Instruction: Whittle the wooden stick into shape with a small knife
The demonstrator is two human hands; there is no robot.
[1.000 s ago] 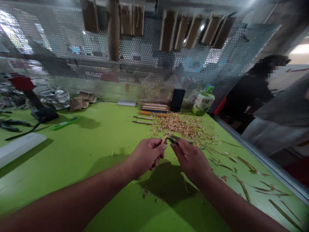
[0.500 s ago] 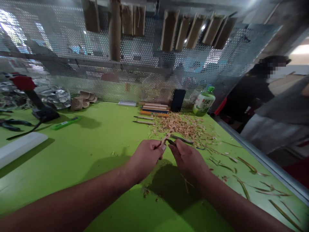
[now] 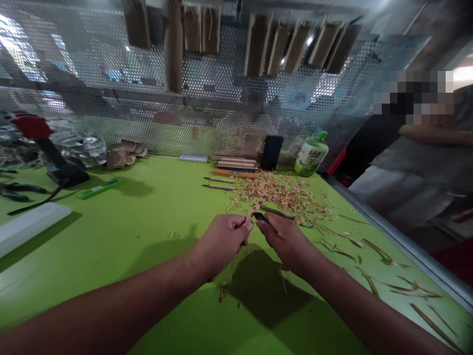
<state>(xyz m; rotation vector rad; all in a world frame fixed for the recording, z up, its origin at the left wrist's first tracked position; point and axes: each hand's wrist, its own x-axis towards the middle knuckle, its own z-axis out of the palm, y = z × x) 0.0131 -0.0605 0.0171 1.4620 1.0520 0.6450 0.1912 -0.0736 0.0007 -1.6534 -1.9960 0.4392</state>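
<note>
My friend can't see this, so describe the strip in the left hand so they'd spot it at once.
Find the bright green table, then the heap of curled shavings toward its back. Just in front, the left hand pinches a pale strip. Unlike the loose shavings, it has dark spots and is held above the table.

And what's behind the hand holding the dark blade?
Beyond the right hand lie a thin grey strip and, farther back, a pile of curly shavings on the green table. The hand covers part of the table, so anything there can't be seen.
</note>
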